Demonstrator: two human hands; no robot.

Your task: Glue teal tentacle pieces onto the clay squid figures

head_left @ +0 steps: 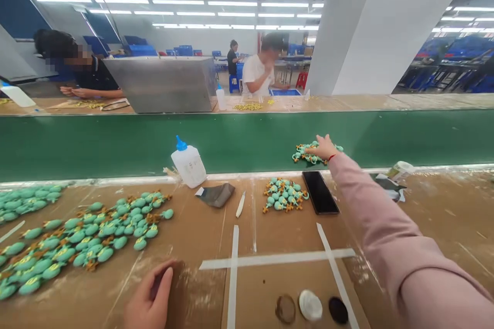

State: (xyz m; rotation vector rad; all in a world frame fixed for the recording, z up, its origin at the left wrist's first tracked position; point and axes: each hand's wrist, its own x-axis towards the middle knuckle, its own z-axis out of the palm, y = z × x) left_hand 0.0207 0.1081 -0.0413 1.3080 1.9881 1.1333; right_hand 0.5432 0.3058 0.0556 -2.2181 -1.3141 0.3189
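Observation:
My right hand (323, 148), in a pink sleeve, reaches far forward onto the green conveyor belt (239, 139). Its fingers lie spread on a small heap of teal and orange toy figures (309, 154) on the belt. My left hand (151, 294) rests on the brown table (193, 247) near the front edge, fingers loosely curled, with nothing visible in it. A second small heap of teal figures (284, 195) lies on the table just before the belt. A large spread of the same teal figures (85, 239) covers the table's left side.
A white bottle with a blue cap (188, 163) stands at the belt's edge, a grey cloth (216, 194) beside it. A black phone (320, 192) lies right of the small heap. Three round lids (311, 306) sit near me. Other people work across the belt behind a metal box (162, 83).

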